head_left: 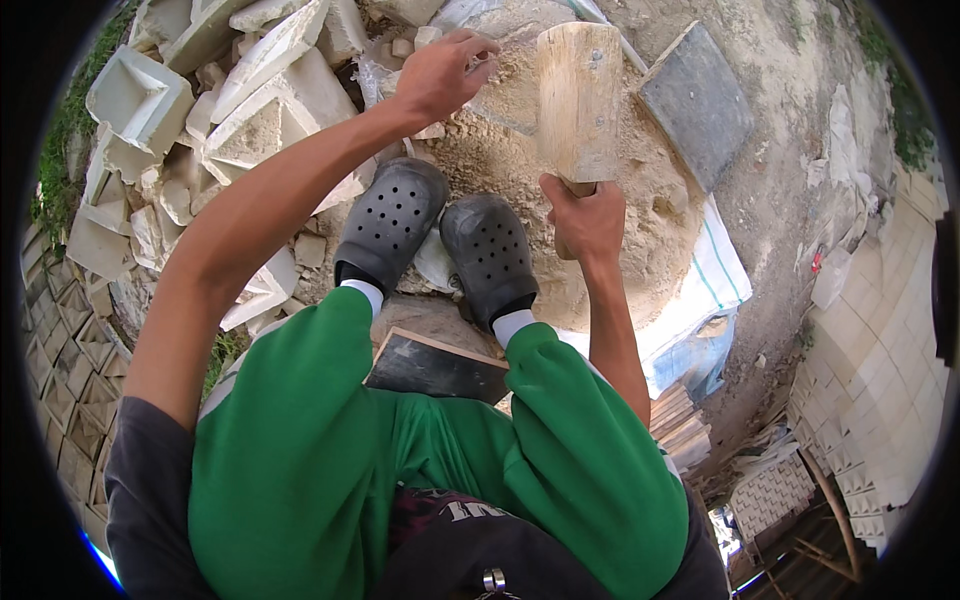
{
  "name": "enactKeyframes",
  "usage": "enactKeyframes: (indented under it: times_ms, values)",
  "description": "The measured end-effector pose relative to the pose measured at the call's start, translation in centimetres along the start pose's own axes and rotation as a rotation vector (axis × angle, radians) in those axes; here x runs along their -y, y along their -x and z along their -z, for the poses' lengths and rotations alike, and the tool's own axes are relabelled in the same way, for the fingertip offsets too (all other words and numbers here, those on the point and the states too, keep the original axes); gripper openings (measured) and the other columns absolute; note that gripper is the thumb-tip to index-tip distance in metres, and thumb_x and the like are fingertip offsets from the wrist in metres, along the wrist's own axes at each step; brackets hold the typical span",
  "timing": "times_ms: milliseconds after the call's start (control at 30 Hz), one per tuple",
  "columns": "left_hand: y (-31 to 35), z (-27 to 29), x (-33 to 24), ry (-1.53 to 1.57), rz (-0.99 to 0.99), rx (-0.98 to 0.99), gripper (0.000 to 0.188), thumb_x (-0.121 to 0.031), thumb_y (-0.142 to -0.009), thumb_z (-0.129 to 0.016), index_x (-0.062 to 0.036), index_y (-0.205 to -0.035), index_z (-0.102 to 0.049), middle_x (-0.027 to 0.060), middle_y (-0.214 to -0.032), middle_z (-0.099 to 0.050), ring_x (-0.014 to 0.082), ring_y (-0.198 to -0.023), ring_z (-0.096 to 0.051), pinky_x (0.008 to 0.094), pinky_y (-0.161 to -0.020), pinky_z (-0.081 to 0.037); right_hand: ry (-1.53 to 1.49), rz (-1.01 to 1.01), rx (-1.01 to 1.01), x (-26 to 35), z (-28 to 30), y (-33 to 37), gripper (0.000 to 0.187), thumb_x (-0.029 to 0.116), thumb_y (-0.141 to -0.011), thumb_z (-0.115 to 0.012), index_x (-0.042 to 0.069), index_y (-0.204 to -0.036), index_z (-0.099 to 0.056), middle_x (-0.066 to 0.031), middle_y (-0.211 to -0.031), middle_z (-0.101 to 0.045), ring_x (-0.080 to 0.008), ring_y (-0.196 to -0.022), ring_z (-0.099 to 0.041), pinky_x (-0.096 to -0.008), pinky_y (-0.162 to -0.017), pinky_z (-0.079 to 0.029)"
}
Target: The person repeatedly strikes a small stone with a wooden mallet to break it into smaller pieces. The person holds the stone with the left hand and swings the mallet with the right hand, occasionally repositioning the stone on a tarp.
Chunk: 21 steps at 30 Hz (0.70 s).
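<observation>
My right hand (590,222) is wrapped round the handle of a wooden mallet (580,95), whose thick, pale head is raised above a mound of crumbled, sandy powder (640,225). To the left, my left hand (446,75) hovers over the far edge of the mound with its fingers curled in; whether anything small lies in them I cannot make out. Below it, clear plastic (368,70) pokes out between broken pieces. My two grey clogs (394,210) rest at the near side of the powder.
Broken white cast blocks (270,120) are heaped at the left. A dark flat slab (697,105) lies right of the mallet. White woven sacking (715,265) shows under the mound's right edge. A dark board (440,365) sits between my legs. Stacked pale blocks (890,330) stand at far right.
</observation>
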<state>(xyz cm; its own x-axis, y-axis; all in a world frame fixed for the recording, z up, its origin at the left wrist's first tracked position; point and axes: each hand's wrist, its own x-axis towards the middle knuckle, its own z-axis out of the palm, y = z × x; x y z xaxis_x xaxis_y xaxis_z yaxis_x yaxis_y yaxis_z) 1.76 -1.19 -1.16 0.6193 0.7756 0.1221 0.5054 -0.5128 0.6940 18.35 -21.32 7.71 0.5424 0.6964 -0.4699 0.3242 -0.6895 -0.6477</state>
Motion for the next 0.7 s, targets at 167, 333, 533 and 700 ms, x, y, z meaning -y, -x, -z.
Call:
enactKeyframes:
  times_ms: [167,333,533,700]
  values:
    - [0.4,0.5,0.4,-0.078,0.033,0.004,0.029,-0.03,-0.095,-0.071,-0.0145,-0.12,-0.07,0.0073,-0.107,-0.07,0.0262,-0.085,-0.07,0.0383,-0.076,-0.056,-0.036,0.32,-0.039,1.9,-0.7,-0.6,0.04,0.029,-0.079,-0.081,0.0,-0.106,-0.075,-0.0231,-0.092,-0.076,-0.0401,-0.086,-0.074,-0.0445,-0.079,-0.058]
    - [0.5,-0.1,-0.2,-0.004,0.08,0.008,0.026,-0.028,-0.097,-0.065,-0.0145,-0.119,-0.069,0.0108,-0.109,-0.068,0.034,-0.091,-0.069,0.0447,-0.08,-0.056,0.148,0.022,0.051,0.3,-2.6,-3.3,0.039,0.029,-0.082,-0.079,-0.003,-0.103,-0.073,-0.0134,-0.079,-0.075,-0.0199,-0.062,-0.072,-0.0371,-0.066,-0.058]
    - [2.0,0.0,0.6,0.0,0.068,0.005,0.027,-0.022,-0.097,-0.067,-0.0089,-0.12,-0.069,0.0113,-0.105,-0.069,0.029,-0.089,-0.069,0.0404,-0.079,-0.055,-0.008,0.15,0.009,3.1,-0.3,-1.6,0.031,0.023,-0.081,-0.077,0.002,-0.102,-0.075,-0.0214,-0.087,-0.075,-0.0371,-0.085,-0.075,-0.0426,-0.073,-0.057]
    - [2.2,-0.3,0.2,0.015,0.062,0.005,0.027,-0.023,-0.096,-0.069,-0.0123,-0.12,-0.07,0.0096,-0.104,-0.069,0.0298,-0.089,-0.069,0.0402,-0.078,-0.055,0.183,0.596,-0.134,1.1,-3.1,-2.8,0.028,0.022,-0.08,-0.077,0.002,-0.1,-0.075,-0.0202,-0.083,-0.075,-0.0365,-0.081,-0.075,-0.0441,-0.07,-0.058]
